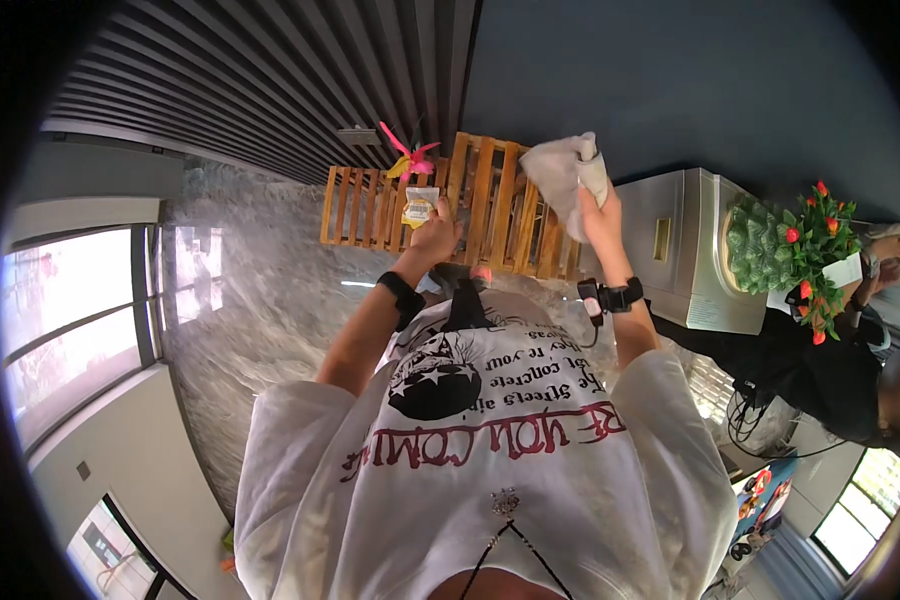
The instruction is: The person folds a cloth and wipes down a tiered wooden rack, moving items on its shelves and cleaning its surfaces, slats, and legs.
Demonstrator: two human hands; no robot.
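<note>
My left hand is closed on a small packet with a clear top and a yellow-and-white printed label. It holds the packet over the lower part of a slatted wooden rack. Just beyond the packet is a pink and yellow artificial flower. In my right hand is a crumpled light grey cloth, gripped at its right side and hanging over the taller right part of the rack. My right fingers are partly hidden behind the cloth.
A grey metal cabinet stands right of the rack, with a green leafy plant and red flowers on it. Another person in dark clothes is at the far right, near black cables. Ribbed dark panelling rises behind the rack.
</note>
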